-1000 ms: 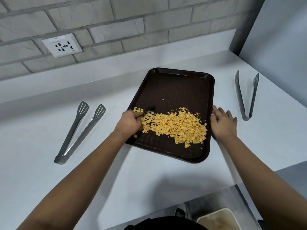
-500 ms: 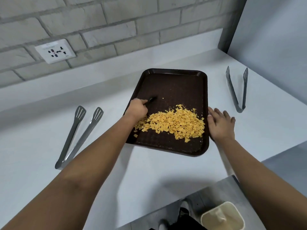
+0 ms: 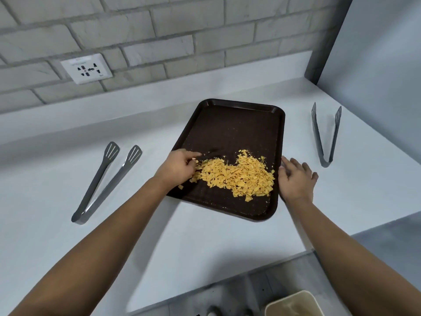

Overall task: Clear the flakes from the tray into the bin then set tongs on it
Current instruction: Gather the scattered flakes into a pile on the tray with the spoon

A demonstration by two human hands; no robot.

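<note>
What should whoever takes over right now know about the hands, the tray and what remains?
Left hand: curled fingers at the left edge of the heap of yellow flakes; the dark blur beside it may be a small tool, unclear.
Right hand: open, against the right rim of the dark brown rectangular plastic tray.
Flakes are gathered in the tray's near half; none binned yet.
The cream bin sits on the floor below the counter edge.
Two metal tongs lie on the white counter: left pair, right pair.
Left: tip flakes into the bin, then set tongs on the tray.
</note>
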